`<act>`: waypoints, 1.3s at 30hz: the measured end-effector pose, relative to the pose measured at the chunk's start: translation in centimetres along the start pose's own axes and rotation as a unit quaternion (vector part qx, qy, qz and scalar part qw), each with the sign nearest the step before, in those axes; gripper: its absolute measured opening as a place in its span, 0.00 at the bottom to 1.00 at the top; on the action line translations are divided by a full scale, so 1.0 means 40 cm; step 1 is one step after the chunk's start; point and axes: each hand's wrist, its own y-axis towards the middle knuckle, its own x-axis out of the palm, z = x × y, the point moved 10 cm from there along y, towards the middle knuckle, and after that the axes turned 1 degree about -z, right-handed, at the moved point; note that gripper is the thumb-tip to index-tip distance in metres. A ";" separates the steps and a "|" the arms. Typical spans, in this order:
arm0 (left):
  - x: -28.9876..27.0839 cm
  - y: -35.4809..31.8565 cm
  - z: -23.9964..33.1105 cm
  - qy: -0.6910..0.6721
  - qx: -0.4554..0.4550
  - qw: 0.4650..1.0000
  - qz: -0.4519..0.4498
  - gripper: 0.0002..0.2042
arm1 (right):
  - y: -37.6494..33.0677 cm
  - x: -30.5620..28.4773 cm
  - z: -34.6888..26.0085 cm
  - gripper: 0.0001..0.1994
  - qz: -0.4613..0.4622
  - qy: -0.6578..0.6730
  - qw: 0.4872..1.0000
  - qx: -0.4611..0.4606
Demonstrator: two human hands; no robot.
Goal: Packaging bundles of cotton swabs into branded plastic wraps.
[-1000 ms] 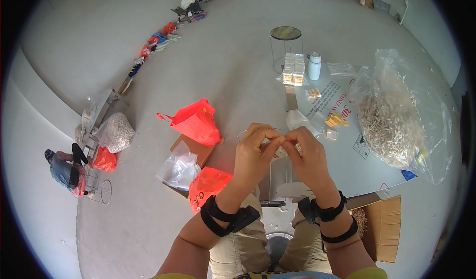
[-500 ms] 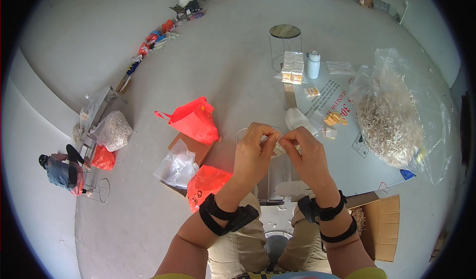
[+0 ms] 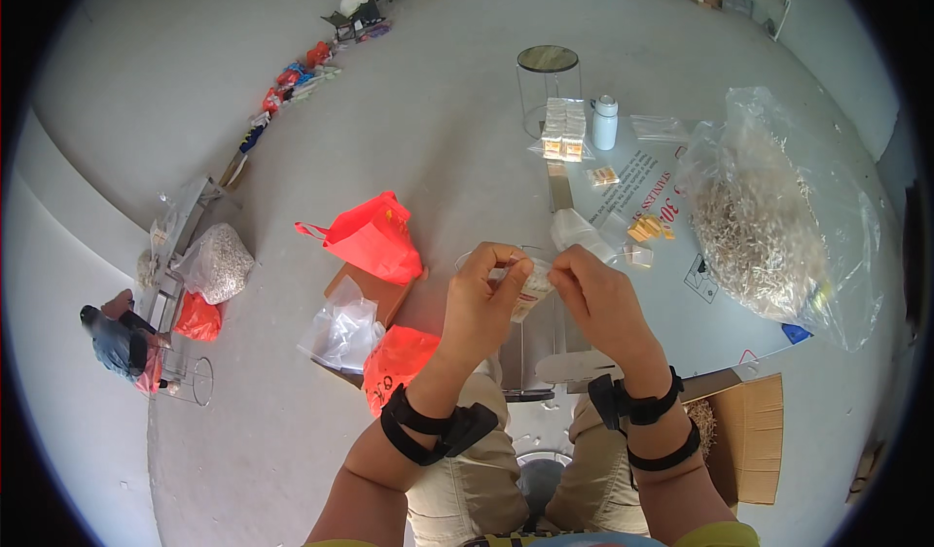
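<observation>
A small clear plastic packet (image 3: 531, 292) with pale contents and a reddish-orange mark hangs between my hands above the table's near left edge. My left hand (image 3: 477, 306) pinches its upper left part between thumb and fingers. At its upper right edge my right hand (image 3: 605, 304) is closed, fingertips together. Beyond them on the table lie a whitish plastic sheet (image 3: 581, 236), small orange boxes (image 3: 646, 227) and a single filled packet (image 3: 603, 176). A stack of similar packets (image 3: 564, 131) stands farther back, beside a pale blue bottle (image 3: 604, 125).
A big clear bag of small whitish pieces (image 3: 754, 241) covers the table's right side. Left of my hands, red bags (image 3: 375, 241) and a carton with clear plastic (image 3: 341, 328) sit on the floor. An open carton (image 3: 754, 440) stands lower right. A round stool (image 3: 548, 59) is behind; a person (image 3: 119, 341) works far left.
My hands have drawn slightly apart, and the packet between them has come more into sight, its printed face showing. The whole view has shifted a little.
</observation>
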 end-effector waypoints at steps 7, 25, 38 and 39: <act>0.042 -0.005 -0.057 -0.095 -0.078 0.986 -0.116 0.07 | -0.004 0.004 -0.034 0.06 -0.015 0.000 0.996 -0.087; 0.051 -0.017 -0.070 -0.013 -0.146 0.970 -0.192 0.07 | -0.012 0.018 -0.026 0.06 -0.103 0.046 0.991 -0.066; 0.031 -0.004 -0.049 0.078 -0.066 0.982 -0.159 0.07 | -0.018 0.033 0.001 0.09 -0.153 0.034 0.987 0.022; 0.045 -0.010 -0.044 0.074 -0.067 0.981 -0.164 0.07 | -0.020 0.039 0.008 0.09 -0.152 0.034 0.988 0.023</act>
